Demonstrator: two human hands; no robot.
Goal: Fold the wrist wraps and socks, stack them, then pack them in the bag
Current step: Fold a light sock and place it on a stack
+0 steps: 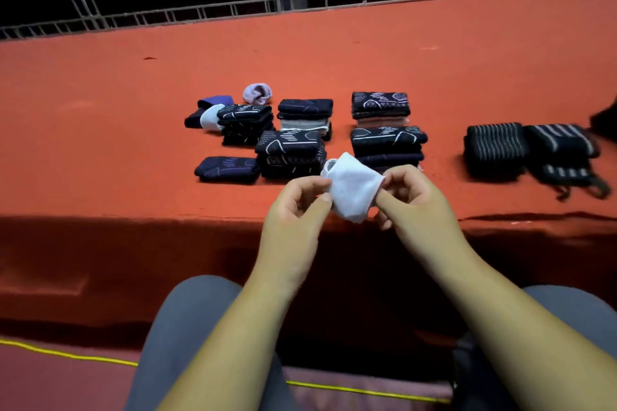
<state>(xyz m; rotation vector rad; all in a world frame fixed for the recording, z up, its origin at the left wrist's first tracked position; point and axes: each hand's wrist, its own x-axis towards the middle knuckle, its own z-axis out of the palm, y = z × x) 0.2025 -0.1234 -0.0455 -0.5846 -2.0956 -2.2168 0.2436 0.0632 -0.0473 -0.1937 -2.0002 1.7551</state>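
White knit sock (354, 188), light and floppy, pinched at each side by left hand (302, 207) and right hand (412, 200); grip the edges, it'll likely sag otherwise.

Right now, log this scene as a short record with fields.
surface: red table
left hand: pinches the left edge of the white sock
right hand: pinches the sock's right edge
white sock: held up over the table's near edge
dark socks: folded, in several stacks mid-table
wrist wraps: two striped bundles side by side, right of the stacks
lilac sock: loose, behind the stacks
bag: not clearly in view
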